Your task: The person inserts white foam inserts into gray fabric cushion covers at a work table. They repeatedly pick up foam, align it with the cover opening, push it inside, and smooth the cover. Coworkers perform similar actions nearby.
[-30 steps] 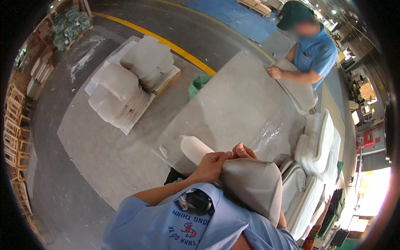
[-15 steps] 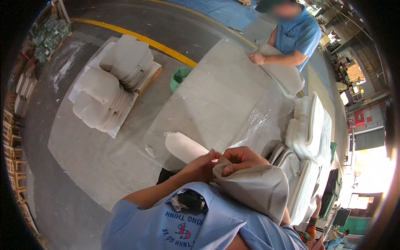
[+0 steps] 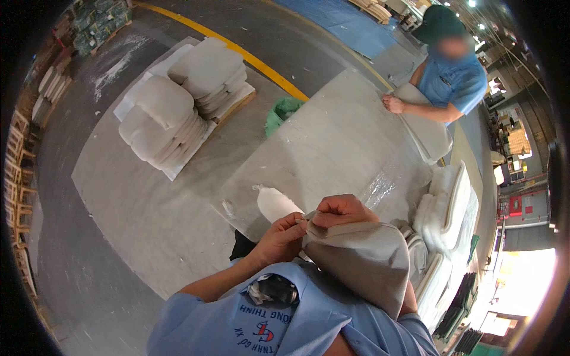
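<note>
Both of my hands meet at the edge of a grey-beige fabric cushion cover (image 3: 362, 258), held close to my chest. My left hand (image 3: 284, 236) pinches the edge at its left corner. Beside it, my right hand (image 3: 344, 210) grips the same edge from above with curled fingers. The cover bulges toward my right forearm and hides part of it; what is inside cannot be seen. Just beyond my hands, a white rounded pad (image 3: 275, 202) lies on the plastic-covered table (image 3: 332, 136), its near end hidden by my hands.
Across the table a co-worker (image 3: 448, 83) in blue handles a grey cushion (image 3: 428, 133). White wrapped cushions (image 3: 442, 204) are stacked at the right. Stacks of pale pads (image 3: 160, 118) stand at the left, with a green bag (image 3: 282, 114) between them and the table.
The view has shifted, so the surroundings sit lower and further right. My left fingers have come up closer to the right ones on the cover's edge. The co-worker still holds the grey cushion.
</note>
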A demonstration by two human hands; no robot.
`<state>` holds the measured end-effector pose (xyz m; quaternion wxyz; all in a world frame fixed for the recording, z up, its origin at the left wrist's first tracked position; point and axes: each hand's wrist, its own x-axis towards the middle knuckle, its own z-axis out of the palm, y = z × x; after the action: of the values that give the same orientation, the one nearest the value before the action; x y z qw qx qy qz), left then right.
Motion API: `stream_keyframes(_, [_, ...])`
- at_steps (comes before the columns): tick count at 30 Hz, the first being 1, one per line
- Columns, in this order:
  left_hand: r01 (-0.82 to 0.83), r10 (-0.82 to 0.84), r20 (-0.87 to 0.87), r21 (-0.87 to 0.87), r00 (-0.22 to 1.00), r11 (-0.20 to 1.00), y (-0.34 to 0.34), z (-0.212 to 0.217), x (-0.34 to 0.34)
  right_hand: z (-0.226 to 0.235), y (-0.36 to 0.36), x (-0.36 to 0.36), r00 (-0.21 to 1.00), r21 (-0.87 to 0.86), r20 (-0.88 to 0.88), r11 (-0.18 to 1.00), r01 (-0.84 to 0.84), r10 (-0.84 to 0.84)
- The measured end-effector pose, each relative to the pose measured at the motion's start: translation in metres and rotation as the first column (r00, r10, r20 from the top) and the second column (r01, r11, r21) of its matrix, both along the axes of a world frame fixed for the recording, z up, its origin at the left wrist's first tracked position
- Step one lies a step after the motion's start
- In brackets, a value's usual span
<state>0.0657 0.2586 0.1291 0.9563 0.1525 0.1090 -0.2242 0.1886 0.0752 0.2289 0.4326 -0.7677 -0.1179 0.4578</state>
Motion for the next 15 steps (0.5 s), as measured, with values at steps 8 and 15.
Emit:
stream_keyframes(8, [-0.289,0.321,0.105,0.742,0.941,0.604,0.016,0.000,0.016,-0.042,0.042,0.027,0.924,0.062,0.375,0.993,-0.104,0.073])
stream_keyframes(15, [-0.232,0.326,0.182,0.965,0.928,0.121,0.034,-0.033,0.039,-0.103,0.083,0.043,0.946,-0.040,0.323,0.999,-0.020,0.032])
